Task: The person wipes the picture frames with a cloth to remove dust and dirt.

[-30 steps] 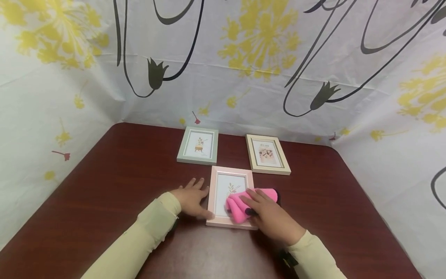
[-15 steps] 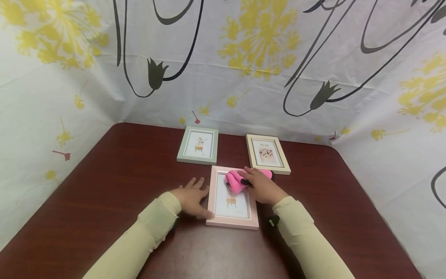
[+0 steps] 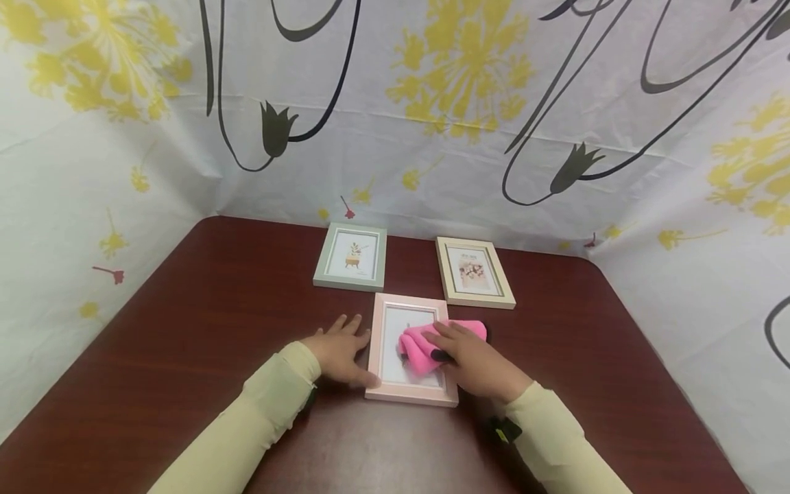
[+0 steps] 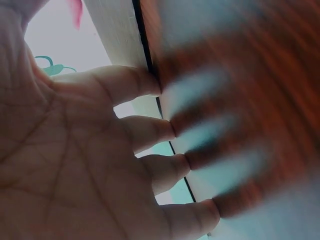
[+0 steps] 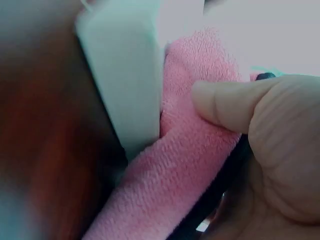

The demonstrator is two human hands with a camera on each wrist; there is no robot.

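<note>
A pink picture frame (image 3: 410,393) lies face up on the dark red table, a printed picture behind its front. My right hand (image 3: 480,362) holds a bunched pink cloth (image 3: 421,353) with black edging against the frame's face, covering much of the picture. In the right wrist view, the thumb (image 5: 225,104) presses into the fluffy cloth (image 5: 165,175) beside the frame's pale side. To the left, my left hand (image 3: 339,353) has its fingers spread on the table. Its thumb touches the frame's near left corner.
Behind the pink frame, a green picture frame (image 3: 348,283) lies at the back left and a cream picture frame (image 3: 480,300) at the back right. A white patterned curtain (image 3: 395,185) borders the table (image 3: 259,274) at the back and sides.
My right hand slid the pink cloth away toward the frame's far end, then brought it partway back toward me. The left hand and the frames have stayed put.
</note>
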